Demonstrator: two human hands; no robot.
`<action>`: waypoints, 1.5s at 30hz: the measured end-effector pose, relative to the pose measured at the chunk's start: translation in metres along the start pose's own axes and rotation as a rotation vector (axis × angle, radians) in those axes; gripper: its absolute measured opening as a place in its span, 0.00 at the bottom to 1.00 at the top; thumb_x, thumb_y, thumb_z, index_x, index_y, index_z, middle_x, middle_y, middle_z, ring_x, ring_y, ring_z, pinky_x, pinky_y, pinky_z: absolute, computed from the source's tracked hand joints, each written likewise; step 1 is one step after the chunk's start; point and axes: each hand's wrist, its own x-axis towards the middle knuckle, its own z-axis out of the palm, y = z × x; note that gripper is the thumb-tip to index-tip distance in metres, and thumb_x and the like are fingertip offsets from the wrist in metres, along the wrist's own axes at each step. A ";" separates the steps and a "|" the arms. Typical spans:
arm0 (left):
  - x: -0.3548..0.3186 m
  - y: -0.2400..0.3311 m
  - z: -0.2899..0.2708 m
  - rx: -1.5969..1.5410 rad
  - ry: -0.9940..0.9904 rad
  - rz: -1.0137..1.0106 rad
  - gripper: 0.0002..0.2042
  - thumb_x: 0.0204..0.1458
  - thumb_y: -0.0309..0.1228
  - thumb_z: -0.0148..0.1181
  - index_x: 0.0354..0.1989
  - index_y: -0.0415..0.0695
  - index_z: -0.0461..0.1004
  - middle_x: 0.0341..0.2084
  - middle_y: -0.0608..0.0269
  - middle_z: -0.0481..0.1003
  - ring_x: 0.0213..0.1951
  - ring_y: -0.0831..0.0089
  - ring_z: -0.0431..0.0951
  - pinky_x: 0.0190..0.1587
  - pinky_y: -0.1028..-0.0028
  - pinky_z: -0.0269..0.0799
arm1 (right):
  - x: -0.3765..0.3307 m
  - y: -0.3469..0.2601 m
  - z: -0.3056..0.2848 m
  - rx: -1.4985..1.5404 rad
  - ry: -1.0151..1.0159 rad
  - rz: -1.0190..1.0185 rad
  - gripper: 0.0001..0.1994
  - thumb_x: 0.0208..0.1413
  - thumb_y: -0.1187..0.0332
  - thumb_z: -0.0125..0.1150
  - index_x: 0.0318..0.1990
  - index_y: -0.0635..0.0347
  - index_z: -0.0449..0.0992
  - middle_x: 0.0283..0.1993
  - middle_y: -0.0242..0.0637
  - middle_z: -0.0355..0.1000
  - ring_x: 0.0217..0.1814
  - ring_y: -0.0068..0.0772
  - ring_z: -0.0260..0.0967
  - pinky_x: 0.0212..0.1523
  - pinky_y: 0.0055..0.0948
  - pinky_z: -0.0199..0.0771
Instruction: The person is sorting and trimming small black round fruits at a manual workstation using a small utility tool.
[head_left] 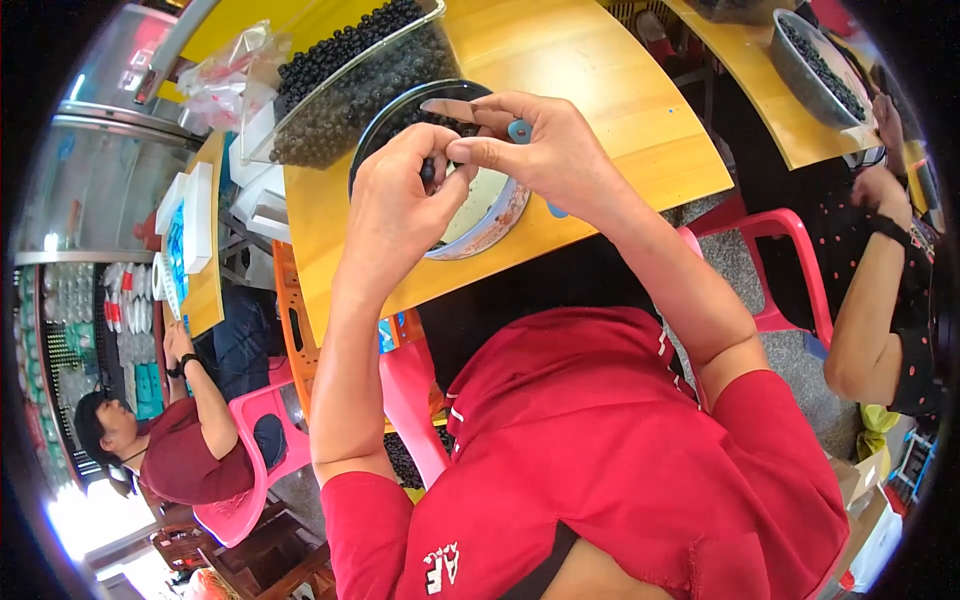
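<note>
My left hand [395, 205] is curled, with its thumb and fingertips closed on a small dark round fruit [428, 171]. Against it, the fingertips of my right hand [550, 150] meet my left. My right hand grips a small knife [450, 108], whose blade points left across the far side of the left fingers. A light blue part shows between the right fingers, probably its handle. Both hands are above a round bowl with a pale inside and a patterned outer wall [495, 232]. Beyond it, a dark-rimmed bowl [362, 150] is partly hidden by my hands.
A clear tub [330, 125] heaped with dark round fruits stands at the far left of the yellow table [600, 75]. Plastic bags [235, 75] lie beside it. A person sits at left on a pink chair [262, 440]. Another person's arm is at right, near a fruit-filled basin [815, 70].
</note>
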 end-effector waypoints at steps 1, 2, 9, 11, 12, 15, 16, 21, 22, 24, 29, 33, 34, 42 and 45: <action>0.001 -0.001 -0.001 -0.053 0.007 -0.007 0.06 0.46 0.25 0.62 0.31 0.39 0.72 0.17 0.65 0.64 0.21 0.77 0.64 0.25 0.75 0.61 | -0.001 -0.002 0.000 0.031 0.022 -0.004 0.17 0.52 0.65 0.67 0.44 0.70 0.75 0.29 0.27 0.71 0.29 0.11 0.62 0.24 0.15 0.62; 0.000 -0.003 -0.001 -0.107 0.013 -0.014 0.06 0.46 0.25 0.63 0.32 0.39 0.73 0.17 0.67 0.64 0.21 0.80 0.63 0.25 0.76 0.60 | -0.002 -0.004 0.001 0.062 0.044 -0.008 0.17 0.52 0.66 0.67 0.45 0.70 0.75 0.30 0.28 0.72 0.29 0.11 0.64 0.24 0.15 0.64; -0.008 -0.004 0.001 -0.497 0.081 -0.196 0.06 0.50 0.23 0.64 0.35 0.40 0.75 0.21 0.79 0.63 0.25 0.89 0.61 0.26 0.86 0.55 | -0.004 -0.004 0.005 0.613 -0.056 0.276 0.15 0.55 0.67 0.64 0.49 0.64 0.74 0.26 0.22 0.68 0.21 0.09 0.59 0.19 0.13 0.56; -0.014 -0.009 0.008 -0.640 0.173 -0.130 0.07 0.51 0.22 0.63 0.38 0.39 0.75 0.23 0.78 0.63 0.25 0.89 0.60 0.27 0.87 0.54 | -0.005 -0.005 0.003 0.945 -0.200 0.356 0.14 0.57 0.67 0.62 0.49 0.62 0.75 0.22 0.18 0.62 0.18 0.07 0.51 0.16 0.13 0.49; -0.016 -0.008 0.010 -0.639 0.173 -0.130 0.07 0.51 0.22 0.63 0.38 0.39 0.75 0.23 0.78 0.63 0.25 0.89 0.60 0.27 0.87 0.54 | -0.005 -0.004 0.004 0.945 -0.201 0.356 0.14 0.57 0.67 0.62 0.49 0.62 0.75 0.22 0.18 0.62 0.18 0.07 0.51 0.16 0.13 0.49; -0.021 -0.006 0.019 -0.798 0.241 -0.140 0.09 0.51 0.22 0.63 0.40 0.38 0.75 0.25 0.76 0.63 0.26 0.89 0.60 0.27 0.87 0.54 | -0.005 0.000 0.007 1.082 -0.254 0.394 0.14 0.57 0.67 0.62 0.48 0.62 0.75 0.20 0.17 0.57 0.17 0.07 0.47 0.16 0.13 0.46; -0.023 -0.007 0.022 -0.859 0.255 -0.165 0.09 0.51 0.22 0.63 0.41 0.38 0.75 0.25 0.76 0.63 0.26 0.89 0.61 0.27 0.86 0.54 | -0.006 0.000 0.008 1.085 -0.265 0.385 0.13 0.57 0.67 0.62 0.48 0.61 0.75 0.20 0.17 0.58 0.17 0.06 0.47 0.16 0.12 0.46; -0.021 -0.008 0.016 -0.718 0.278 -0.147 0.07 0.51 0.22 0.63 0.39 0.38 0.76 0.25 0.75 0.62 0.27 0.86 0.61 0.27 0.84 0.56 | -0.009 -0.018 0.011 0.875 -0.112 0.386 0.13 0.56 0.67 0.63 0.47 0.60 0.75 0.19 0.18 0.60 0.16 0.07 0.49 0.15 0.12 0.45; -0.020 -0.009 0.012 -0.535 0.252 -0.098 0.07 0.50 0.21 0.64 0.38 0.38 0.77 0.25 0.75 0.63 0.27 0.85 0.61 0.28 0.84 0.56 | -0.009 -0.022 0.011 0.756 -0.094 0.371 0.13 0.56 0.67 0.63 0.47 0.60 0.76 0.19 0.19 0.61 0.15 0.07 0.49 0.15 0.13 0.45; -0.019 -0.009 0.009 -0.353 0.228 -0.051 0.07 0.49 0.21 0.64 0.37 0.38 0.77 0.25 0.74 0.63 0.27 0.85 0.62 0.29 0.84 0.57 | -0.009 -0.023 0.012 0.637 -0.077 0.355 0.13 0.55 0.67 0.64 0.46 0.60 0.76 0.19 0.19 0.61 0.15 0.08 0.50 0.15 0.13 0.46; -0.020 -0.014 0.016 -0.547 0.236 -0.040 0.07 0.49 0.22 0.64 0.38 0.39 0.77 0.25 0.74 0.64 0.28 0.85 0.62 0.29 0.84 0.57 | -0.010 -0.018 0.006 0.808 -0.140 0.373 0.13 0.54 0.67 0.65 0.46 0.61 0.76 0.18 0.19 0.62 0.15 0.08 0.50 0.15 0.13 0.46; -0.025 -0.009 0.021 -0.823 0.256 -0.185 0.07 0.51 0.24 0.64 0.38 0.40 0.77 0.26 0.75 0.64 0.27 0.87 0.60 0.27 0.84 0.55 | -0.009 -0.021 0.003 0.815 -0.151 0.381 0.13 0.55 0.67 0.64 0.45 0.61 0.76 0.18 0.19 0.62 0.16 0.07 0.50 0.15 0.13 0.47; -0.026 -0.010 0.020 -0.887 0.232 -0.193 0.07 0.52 0.26 0.63 0.39 0.40 0.77 0.26 0.76 0.65 0.26 0.88 0.59 0.27 0.85 0.53 | -0.010 -0.023 0.002 0.735 -0.157 0.352 0.12 0.56 0.66 0.62 0.45 0.62 0.77 0.19 0.20 0.64 0.16 0.07 0.50 0.16 0.13 0.48; -0.025 -0.014 0.016 -0.923 0.230 -0.217 0.08 0.54 0.30 0.62 0.40 0.42 0.75 0.26 0.77 0.69 0.23 0.91 0.58 0.23 0.87 0.48 | -0.008 -0.025 -0.005 0.290 -0.132 0.006 0.13 0.63 0.64 0.53 0.47 0.63 0.78 0.26 0.22 0.71 0.20 0.08 0.54 0.18 0.14 0.52; -0.025 -0.008 0.013 -0.897 0.233 -0.249 0.06 0.54 0.30 0.62 0.37 0.43 0.75 0.24 0.77 0.69 0.22 0.91 0.57 0.23 0.87 0.48 | -0.010 -0.023 -0.004 0.208 -0.157 -0.105 0.14 0.63 0.63 0.53 0.48 0.61 0.78 0.25 0.21 0.69 0.20 0.08 0.53 0.19 0.14 0.52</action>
